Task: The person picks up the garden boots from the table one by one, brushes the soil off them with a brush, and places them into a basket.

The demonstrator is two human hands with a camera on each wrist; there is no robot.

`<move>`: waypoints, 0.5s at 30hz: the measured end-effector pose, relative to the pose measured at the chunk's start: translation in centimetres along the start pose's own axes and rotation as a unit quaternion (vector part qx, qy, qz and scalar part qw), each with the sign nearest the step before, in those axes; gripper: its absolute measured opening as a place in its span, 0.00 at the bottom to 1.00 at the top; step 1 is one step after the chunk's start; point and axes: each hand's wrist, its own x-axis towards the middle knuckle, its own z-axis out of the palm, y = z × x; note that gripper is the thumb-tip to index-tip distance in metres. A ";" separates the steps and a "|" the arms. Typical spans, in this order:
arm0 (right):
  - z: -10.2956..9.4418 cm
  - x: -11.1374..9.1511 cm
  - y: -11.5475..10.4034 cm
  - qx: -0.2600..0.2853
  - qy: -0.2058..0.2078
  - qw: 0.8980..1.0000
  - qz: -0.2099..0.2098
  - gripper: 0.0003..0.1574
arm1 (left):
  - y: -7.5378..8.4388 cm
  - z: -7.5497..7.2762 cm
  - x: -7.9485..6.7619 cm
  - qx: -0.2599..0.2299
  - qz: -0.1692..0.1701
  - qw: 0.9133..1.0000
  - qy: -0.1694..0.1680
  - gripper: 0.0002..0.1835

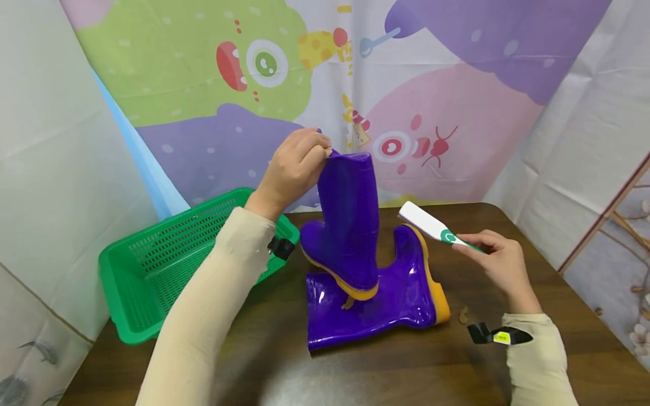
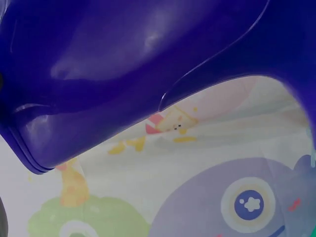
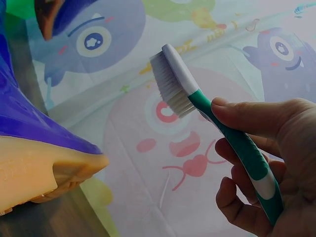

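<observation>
My left hand [image 1: 298, 166] pinches the top rim of a purple rain boot [image 1: 350, 220] with a yellow sole, holding it roughly upright. A second purple boot [image 1: 363, 316] lies on its side on the table, partly behind the first. In the left wrist view the raised boot's shaft [image 2: 123, 74] fills the upper part. My right hand [image 1: 495, 262] grips a white and green scrubbing brush [image 3: 237, 133] by its handle, to the right of the boots and apart from them. Its pale bristles [image 3: 170, 84] show in the right wrist view.
A green perforated plastic basket [image 1: 114, 282] stands at the left of the brown wooden table [image 1: 274, 372]. A small brown lump [image 1: 463, 314] lies near the lying boot's heel, and another brown bit [image 1: 348, 303] shows just under the raised boot. A cartoon-print cloth [image 1: 203, 152] hangs behind.
</observation>
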 end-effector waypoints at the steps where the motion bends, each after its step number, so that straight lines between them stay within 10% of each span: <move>1: 0.0 0.0 0.0 0.001 0.000 1.000 0.000 0.11 | 0.0 0.2 0.2 -0.002 0.004 1.000 -0.004 0.04; 15: -0.3 0.1 0.1 0.011 0.009 1.000 0.006 0.14 | -0.4 -0.2 2.6 0.027 0.048 0.998 -0.019 0.08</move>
